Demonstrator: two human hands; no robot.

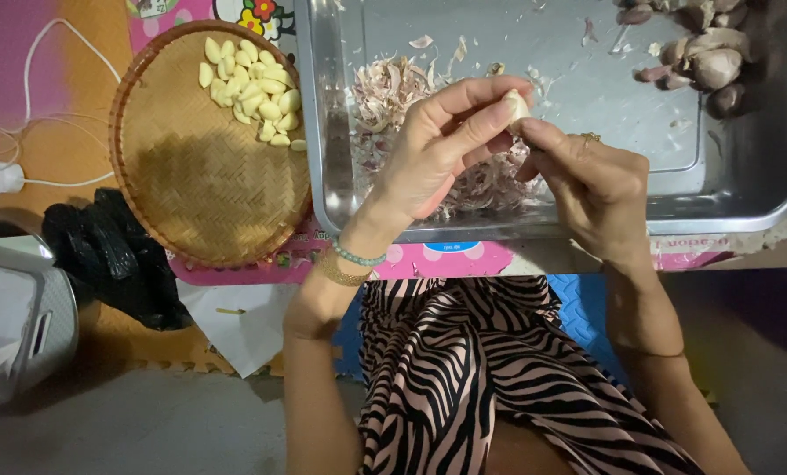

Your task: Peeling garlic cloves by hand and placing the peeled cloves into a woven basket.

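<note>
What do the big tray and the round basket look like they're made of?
The tray looks like metal, probably stainless steel: a grey brushed sheen with bright reflections along its rolled rim. The round basket appears to be woven bamboo or a similar plant strip: a tan, matte, fine crisscross weave with a darker bound rim. Peeled garlic cloves lie in it.

Metal tray (pixel 745 189) floor lay bare in middle and near right. Peel heap (pixel 393 97) blocked its left part; unpeeled garlic (pixel 710 53) crowded far right corner. Woven basket (pixel 191 189) at left: cloves (pixel 253 88) on far side, near half open.
</note>
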